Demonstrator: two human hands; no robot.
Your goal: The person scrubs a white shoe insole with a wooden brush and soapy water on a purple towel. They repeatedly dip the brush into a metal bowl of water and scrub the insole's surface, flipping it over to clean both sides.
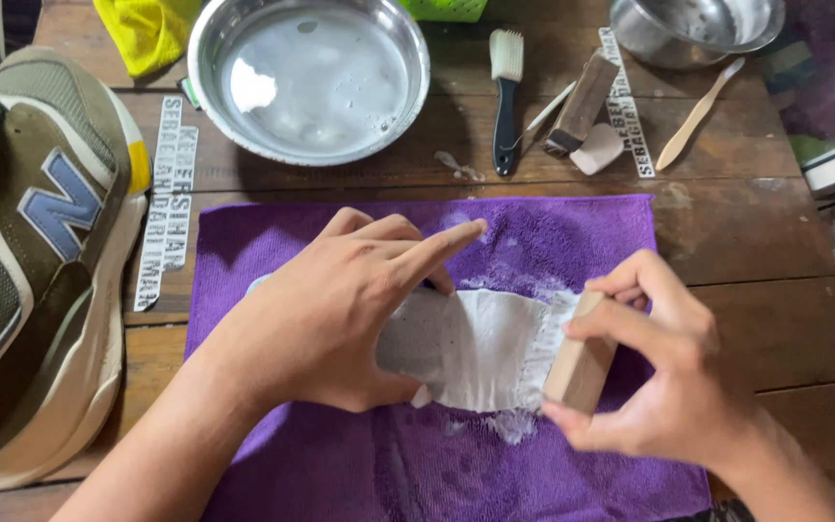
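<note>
A grey shoe insole (471,348) covered in white foam lies on a purple cloth (340,454) in the middle of the wooden table. My left hand (340,309) presses down flat on the insole's left part, index finger stretched out. My right hand (645,372) grips a wooden-backed brush (582,362), whose bristles rest on the insole's right end amid the foam.
An olive and cream sneaker (45,261) lies at the left edge. A steel bowl of soapy water (309,77) stands behind the cloth, a second steel bowl (693,29) at the back right. Between them lie a black-handled brush (505,97), a wooden brush (582,101) and a wooden spatula (696,116). A yellow cloth (147,34) sits at the back left.
</note>
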